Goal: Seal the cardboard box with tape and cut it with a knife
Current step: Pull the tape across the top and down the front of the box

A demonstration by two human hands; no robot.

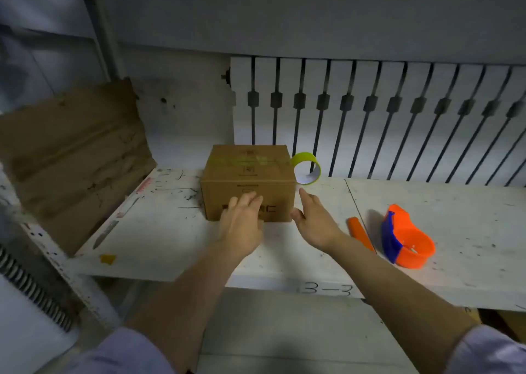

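A small brown cardboard box (pixel 248 174) stands on the white worktable (pixel 427 217), with a strip of yellow-green tape across its closed top. A nearly used-up roll of yellow-green tape (pixel 307 168) stands on edge behind the box's right corner. An orange knife (pixel 361 232) lies to the right on the table. My left hand (pixel 242 222) reaches to the box's front face, fingers spread, holding nothing. My right hand (pixel 314 220) hovers at the box's front right corner, open and empty.
An orange and blue tape dispenser (pixel 407 241) lies right of the knife. A large flat cardboard sheet (pixel 71 157) leans at the left. A white radiator (pixel 384 117) lines the wall behind. The table's front edge is marked "3-3".
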